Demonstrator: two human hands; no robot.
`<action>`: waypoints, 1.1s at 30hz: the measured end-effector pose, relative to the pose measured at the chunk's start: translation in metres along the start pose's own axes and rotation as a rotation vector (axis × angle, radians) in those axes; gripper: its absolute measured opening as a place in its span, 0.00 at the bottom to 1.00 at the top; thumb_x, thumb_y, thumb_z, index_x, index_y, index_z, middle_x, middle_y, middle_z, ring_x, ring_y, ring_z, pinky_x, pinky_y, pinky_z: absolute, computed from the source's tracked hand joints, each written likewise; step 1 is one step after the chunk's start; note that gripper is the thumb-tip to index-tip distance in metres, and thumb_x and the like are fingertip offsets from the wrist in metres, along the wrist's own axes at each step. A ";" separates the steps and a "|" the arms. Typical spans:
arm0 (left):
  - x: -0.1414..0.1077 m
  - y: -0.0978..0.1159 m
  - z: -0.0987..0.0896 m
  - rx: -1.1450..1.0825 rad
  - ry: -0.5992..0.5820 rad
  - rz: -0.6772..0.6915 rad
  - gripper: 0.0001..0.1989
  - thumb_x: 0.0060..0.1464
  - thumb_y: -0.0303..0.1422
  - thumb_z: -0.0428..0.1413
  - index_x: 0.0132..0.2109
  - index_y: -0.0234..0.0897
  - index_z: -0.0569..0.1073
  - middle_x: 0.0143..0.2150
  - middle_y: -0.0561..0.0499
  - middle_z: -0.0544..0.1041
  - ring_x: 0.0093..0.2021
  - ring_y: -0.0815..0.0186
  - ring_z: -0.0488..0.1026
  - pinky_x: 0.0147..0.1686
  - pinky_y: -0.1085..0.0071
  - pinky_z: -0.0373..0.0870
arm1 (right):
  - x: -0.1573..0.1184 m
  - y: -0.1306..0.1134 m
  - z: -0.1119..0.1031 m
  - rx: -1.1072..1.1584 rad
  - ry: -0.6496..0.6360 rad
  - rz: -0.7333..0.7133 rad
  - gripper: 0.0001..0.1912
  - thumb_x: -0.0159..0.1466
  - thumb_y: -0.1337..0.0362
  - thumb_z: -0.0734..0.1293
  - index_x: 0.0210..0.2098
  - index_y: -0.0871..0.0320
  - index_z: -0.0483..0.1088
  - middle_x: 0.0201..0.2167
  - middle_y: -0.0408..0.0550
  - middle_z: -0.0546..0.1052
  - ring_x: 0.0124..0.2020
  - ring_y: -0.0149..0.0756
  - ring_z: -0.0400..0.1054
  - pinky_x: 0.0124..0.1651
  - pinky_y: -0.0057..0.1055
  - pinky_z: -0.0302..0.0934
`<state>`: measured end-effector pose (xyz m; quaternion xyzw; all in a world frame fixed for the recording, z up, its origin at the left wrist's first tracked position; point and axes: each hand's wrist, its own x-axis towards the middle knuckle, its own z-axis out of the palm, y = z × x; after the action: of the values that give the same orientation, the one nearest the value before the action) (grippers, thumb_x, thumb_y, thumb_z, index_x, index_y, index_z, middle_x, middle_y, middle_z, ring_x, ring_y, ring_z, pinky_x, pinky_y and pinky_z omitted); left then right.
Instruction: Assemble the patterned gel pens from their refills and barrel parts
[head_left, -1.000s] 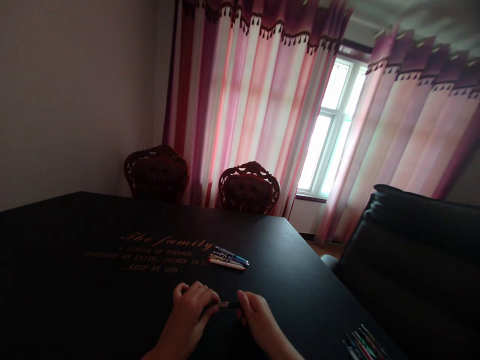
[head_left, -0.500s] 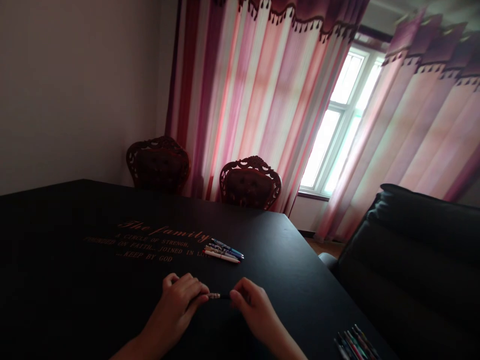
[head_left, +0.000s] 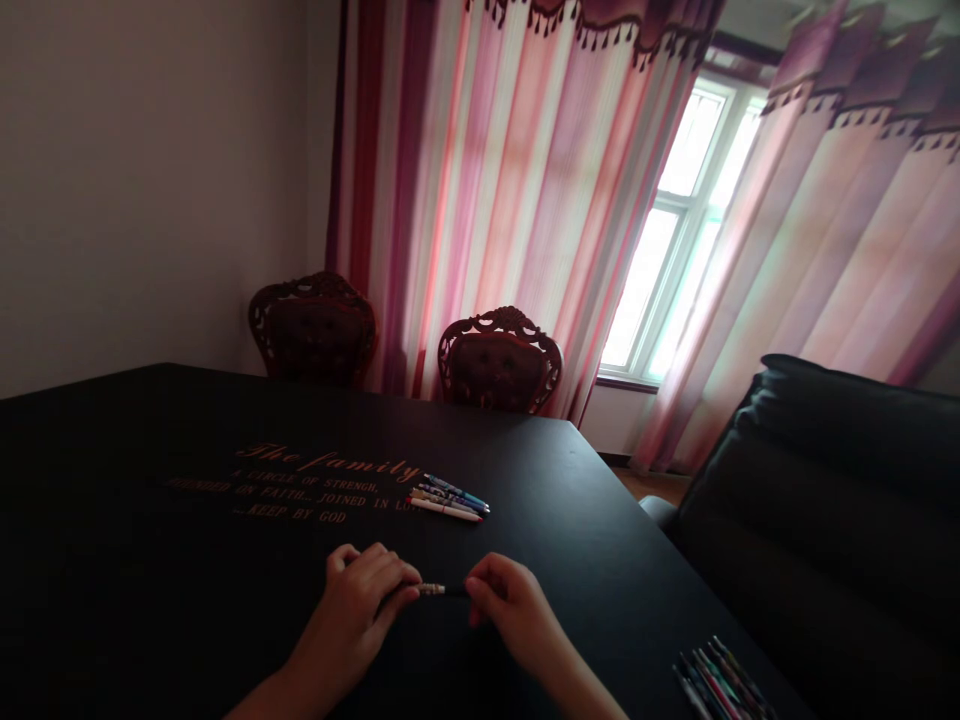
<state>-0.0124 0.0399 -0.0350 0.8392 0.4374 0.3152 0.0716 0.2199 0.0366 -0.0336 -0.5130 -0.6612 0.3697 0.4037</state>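
Between my two hands a slim pen (head_left: pixel 432 589) lies level just above the dark table, with a pale patterned part toward the left and a dark part toward the right. My left hand (head_left: pixel 367 588) pinches its left end between thumb and fingers. At the other end, the thumb and fingertips of my right hand (head_left: pixel 504 592) are closed on the dark part. My fingers hide both ends of the pen. Beyond my hands rests a small group of pens (head_left: pixel 448 497), one white with red at its ends.
The black table (head_left: pixel 150 590) carries printed lettering (head_left: pixel 330 460). More pens (head_left: pixel 720 678) lie together near its right edge. Two carved chairs (head_left: pixel 312 325) stand on the far side. A black leather seat (head_left: pixel 840 540) is at the right, curtains (head_left: pixel 525 190) behind.
My right hand has shifted very slightly to the right, and a little more of the pen shows. The view has moved slightly. My left hand keeps its pinch.
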 end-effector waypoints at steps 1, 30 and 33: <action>0.000 0.000 0.000 0.001 -0.002 0.000 0.05 0.63 0.35 0.53 0.42 0.47 0.74 0.38 0.57 0.79 0.40 0.64 0.73 0.45 0.62 0.51 | 0.000 0.002 0.000 0.012 -0.001 0.001 0.07 0.59 0.61 0.68 0.34 0.58 0.70 0.26 0.43 0.75 0.29 0.33 0.66 0.33 0.27 0.58; 0.007 -0.011 -0.020 0.280 0.032 0.066 0.16 0.54 0.17 0.50 0.40 0.44 0.72 0.41 0.52 0.76 0.47 0.59 0.70 0.52 0.54 0.47 | 0.002 -0.013 -0.022 0.090 0.095 -0.093 0.16 0.60 0.51 0.68 0.34 0.59 0.75 0.25 0.43 0.70 0.27 0.32 0.60 0.30 0.28 0.54; 0.005 -0.013 -0.013 0.121 -0.026 -0.055 0.08 0.60 0.27 0.53 0.42 0.45 0.72 0.40 0.54 0.77 0.44 0.60 0.72 0.49 0.58 0.53 | 0.001 -0.010 -0.013 0.056 0.049 -0.088 0.14 0.59 0.54 0.69 0.34 0.59 0.76 0.25 0.43 0.71 0.27 0.32 0.60 0.30 0.28 0.54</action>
<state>-0.0269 0.0502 -0.0274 0.8336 0.4777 0.2753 0.0347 0.2279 0.0366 -0.0193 -0.4808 -0.6625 0.3572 0.4499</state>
